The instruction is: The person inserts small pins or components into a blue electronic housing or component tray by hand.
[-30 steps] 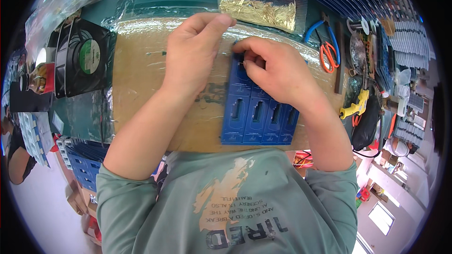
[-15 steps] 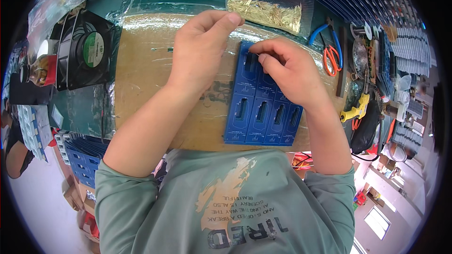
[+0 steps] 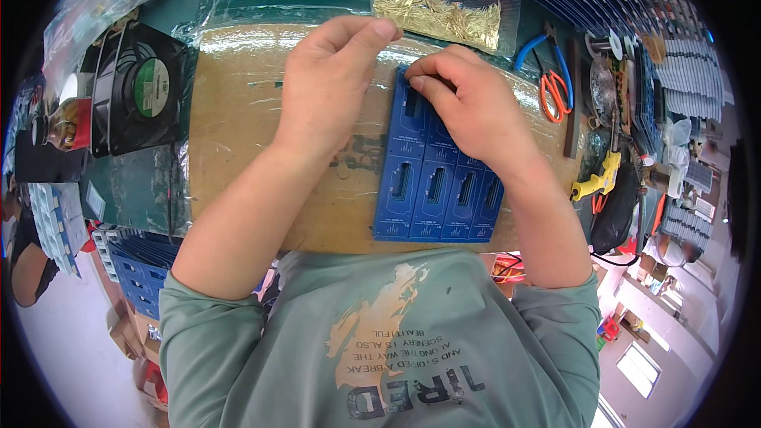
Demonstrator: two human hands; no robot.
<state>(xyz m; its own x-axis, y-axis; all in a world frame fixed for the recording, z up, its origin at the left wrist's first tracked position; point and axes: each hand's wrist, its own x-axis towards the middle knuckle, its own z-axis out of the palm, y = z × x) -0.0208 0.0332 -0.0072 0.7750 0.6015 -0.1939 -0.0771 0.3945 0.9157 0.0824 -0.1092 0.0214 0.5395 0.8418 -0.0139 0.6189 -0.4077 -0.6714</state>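
Observation:
A blue circuit board panel (image 3: 400, 226) with several dark slotted sections lies on the brown work mat. My right hand (image 3: 468, 99) is over its upper part, thumb and forefinger pinched together at the far left section. Whatever is between those fingertips is too small to make out. To the left, my left hand (image 3: 329, 71) is raised above the mat, its thumb pressed on the forefinger; any thing it pinches is hidden. Just beyond its fingertips stands a clear plastic box (image 3: 511, 8) holding a heap of thin gold-coloured pins (image 3: 440, 20).
Pliers with blue and orange handles (image 3: 559, 87) lie right of the board, beside a dark bar (image 3: 573, 115). A yellow glue gun (image 3: 600, 178) is farther right. At the left stand a black fan (image 3: 139, 87) and a bottle (image 3: 67, 123). Stacked boards (image 3: 139, 269) are lower left.
My right hand's fingertips have shifted slightly left and away, toward the board's far left corner. My left hand keeps its pinch near the box. The whole view has slid a little.

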